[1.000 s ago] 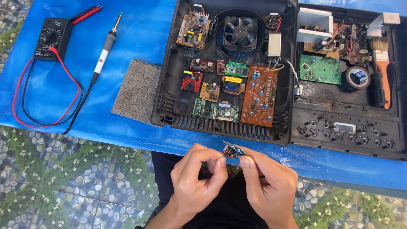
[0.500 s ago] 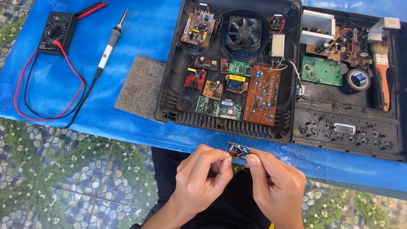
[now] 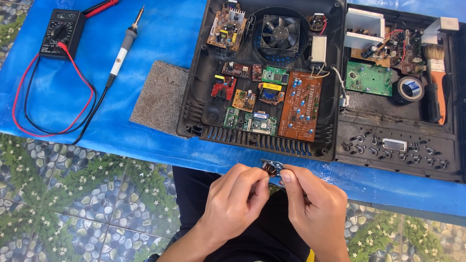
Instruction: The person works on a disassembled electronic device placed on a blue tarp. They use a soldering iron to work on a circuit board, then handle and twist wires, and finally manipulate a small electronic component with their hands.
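While both hands share load, left hand (image 3: 233,201) and right hand (image 3: 315,208) grip pinching small circuit module (image 3: 273,168) between fingertips, steadying it; open black casing (image 3: 194,111) just beyond grip on blue desk (image 3: 160,48).

A blue-covered table (image 3: 160,34) runs across the upper part of the frame, its near edge slanting down to the lower right. At the upper left lies a black multimeter (image 3: 60,33) with looping red and black leads; just right of it, a white-handled soldering iron (image 3: 125,41). A grey cloth pad (image 3: 159,97) sits centre left, touching an opened black plastic case (image 3: 204,73) that fills the upper right
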